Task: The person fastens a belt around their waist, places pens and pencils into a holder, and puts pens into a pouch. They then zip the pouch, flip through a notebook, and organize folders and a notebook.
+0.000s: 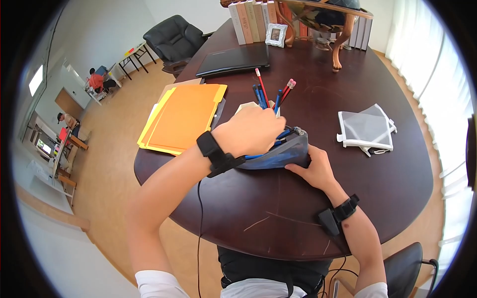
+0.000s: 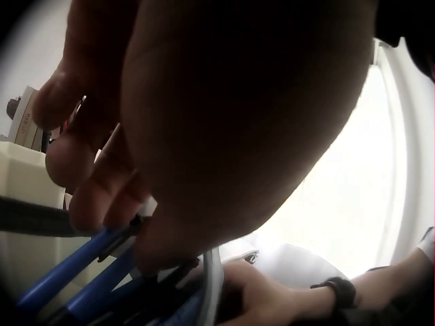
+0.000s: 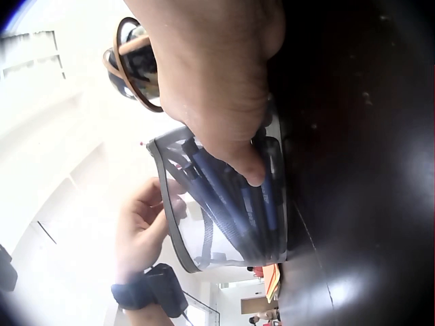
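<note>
Holding the pouch: the right hand (image 1: 317, 168) is clamped on the side of the mesh pouch (image 1: 285, 155), with its thumb against the mesh.
Left hand: it reaches over the pouch (image 3: 178, 224) from the other side, fingers curled at the open rim next to the blue pens (image 2: 102, 275); whether they pinch a pen or the rim, I cannot tell.
Pouch: it is on the dark table (image 1: 387, 198), near the edge closest to the person, with a grey edging along its opening and several blue pens lying together inside.
Pencil holder: a cream holder (image 1: 242, 107) stands just beyond the left hand (image 1: 254, 131), partly hidden by it, with red pencils (image 1: 263, 88) and more blue pens sticking up.
Folders: orange and yellow folders (image 1: 181, 116) lie in a stack on the left part of the table.
Laptop: a closed black laptop (image 1: 233, 60) lies behind the folders and the holder.
White pouches: two see-through pouches with white edges (image 1: 366, 130) overlap on the right part of the table.
Far end: a row of books (image 1: 251, 22), a white picture frame (image 1: 276, 35) and a globe on a wooden stand (image 1: 320, 17).
Wrists: each wears a black band, the left (image 1: 214, 154) and the right (image 1: 343, 213).
Room: a black armchair (image 1: 175, 42) is beside the table, and two people (image 1: 99, 81) are at desks far off on the left.
</note>
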Tool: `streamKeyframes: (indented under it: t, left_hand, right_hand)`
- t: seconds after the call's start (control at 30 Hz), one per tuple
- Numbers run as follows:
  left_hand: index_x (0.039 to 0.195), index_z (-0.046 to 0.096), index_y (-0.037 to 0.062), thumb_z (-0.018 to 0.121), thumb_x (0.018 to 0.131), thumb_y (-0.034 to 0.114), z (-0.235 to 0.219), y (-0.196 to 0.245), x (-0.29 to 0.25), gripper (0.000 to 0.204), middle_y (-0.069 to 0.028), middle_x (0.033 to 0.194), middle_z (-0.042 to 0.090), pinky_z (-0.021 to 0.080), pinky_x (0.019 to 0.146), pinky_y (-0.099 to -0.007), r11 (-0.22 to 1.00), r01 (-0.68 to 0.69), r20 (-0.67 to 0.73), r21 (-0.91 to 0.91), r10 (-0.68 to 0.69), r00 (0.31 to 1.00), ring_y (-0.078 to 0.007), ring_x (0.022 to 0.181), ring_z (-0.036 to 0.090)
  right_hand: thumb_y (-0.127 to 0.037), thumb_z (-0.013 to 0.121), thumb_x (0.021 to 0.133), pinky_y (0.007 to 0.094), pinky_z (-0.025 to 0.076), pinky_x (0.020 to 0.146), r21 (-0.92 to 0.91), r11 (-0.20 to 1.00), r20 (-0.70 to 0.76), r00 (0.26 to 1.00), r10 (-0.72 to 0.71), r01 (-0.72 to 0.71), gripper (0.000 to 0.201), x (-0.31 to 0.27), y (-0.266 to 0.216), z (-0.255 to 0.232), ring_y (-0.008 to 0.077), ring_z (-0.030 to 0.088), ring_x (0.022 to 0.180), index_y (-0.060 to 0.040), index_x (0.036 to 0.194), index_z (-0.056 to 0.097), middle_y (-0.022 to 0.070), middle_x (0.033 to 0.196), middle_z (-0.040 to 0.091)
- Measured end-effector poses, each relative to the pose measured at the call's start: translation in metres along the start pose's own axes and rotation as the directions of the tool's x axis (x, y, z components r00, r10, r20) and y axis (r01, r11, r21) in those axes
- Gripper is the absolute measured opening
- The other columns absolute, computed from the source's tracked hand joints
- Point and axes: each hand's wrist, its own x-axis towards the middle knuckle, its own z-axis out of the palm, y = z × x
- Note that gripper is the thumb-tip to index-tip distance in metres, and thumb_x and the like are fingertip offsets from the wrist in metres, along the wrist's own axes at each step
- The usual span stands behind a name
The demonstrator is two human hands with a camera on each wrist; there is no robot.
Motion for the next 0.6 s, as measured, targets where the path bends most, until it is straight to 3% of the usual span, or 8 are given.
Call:
streamKeyframes:
  t: [0.2, 0.3, 0.4, 0.5, 0.6]
  left_hand:
    - [0.084, 0.067, -0.0003, 0.074, 0.082, 0.028, 0.013, 0.004, -0.011, 0.029, -0.0169, 0.079, 0.068, 0.055, 0.071, -0.0435, 0.996, 0.084, 0.082, 0.014, -0.085, 0.993, -0.0349, 0.076, 0.069]
    - [0.082, 0.069, 0.0004, 0.074, 0.082, 0.028, 0.023, 0.003, -0.009, 0.028, -0.0169, 0.077, 0.068, 0.055, 0.069, -0.0430, 0.994, 0.099, 0.076, -0.052, -0.095, 0.993, -0.0345, 0.075, 0.069]
    - [0.082, 0.070, 0.0015, 0.074, 0.080, 0.026, 0.027, -0.001, -0.007, 0.025, -0.0166, 0.077, 0.069, 0.055, 0.067, -0.0429, 0.994, 0.107, 0.064, -0.029, -0.105, 0.992, -0.0347, 0.075, 0.069]
    - [0.082, 0.071, 0.0028, 0.072, 0.079, 0.023, 0.022, -0.005, -0.011, 0.020, -0.0157, 0.079, 0.069, 0.055, 0.068, -0.0438, 0.991, 0.130, 0.070, -0.034, -0.128, 0.989, -0.0348, 0.076, 0.069]
    - [0.084, 0.071, 0.0047, 0.071, 0.078, 0.021, 0.010, -0.008, -0.019, 0.017, -0.0158, 0.080, 0.069, 0.054, 0.068, -0.0449, 0.995, 0.081, 0.107, -0.062, -0.074, 0.992, -0.0352, 0.077, 0.069]
  right_hand:
    - [-0.020, 0.085, 0.073, 0.0385, 0.053, 0.081, 0.011, 1.000, 0.008, 1.000, 0.011, -0.011, 0.044, 0.000, 0.002, 0.001, 0.0342, 0.069, 0.089, -0.0003, 0.108, 0.067, 0.0175, 0.097, 0.071]
    - [-0.014, 0.086, 0.071, 0.0343, 0.052, 0.083, 0.014, 0.999, 0.003, 0.999, 0.033, -0.033, 0.041, 0.001, -0.001, 0.001, 0.0269, 0.070, 0.087, 0.0015, 0.104, 0.068, 0.0153, 0.095, 0.073]
    - [-0.014, 0.085, 0.071, 0.0343, 0.052, 0.083, 0.008, 0.999, -0.001, 0.999, 0.036, -0.036, 0.040, 0.001, -0.002, 0.001, 0.0266, 0.070, 0.086, 0.0016, 0.103, 0.068, 0.0151, 0.095, 0.073]
    - [-0.018, 0.084, 0.073, 0.0379, 0.052, 0.083, 0.005, 1.000, 0.013, 1.000, 0.001, -0.001, 0.044, 0.001, -0.001, 0.000, 0.0335, 0.069, 0.091, -0.0012, 0.109, 0.067, 0.0164, 0.099, 0.072]
    - [-0.018, 0.084, 0.073, 0.0376, 0.052, 0.084, 0.006, 1.000, 0.012, 1.000, 0.012, -0.012, 0.044, 0.001, -0.005, -0.001, 0.0334, 0.069, 0.092, -0.0013, 0.110, 0.067, 0.0160, 0.099, 0.072]
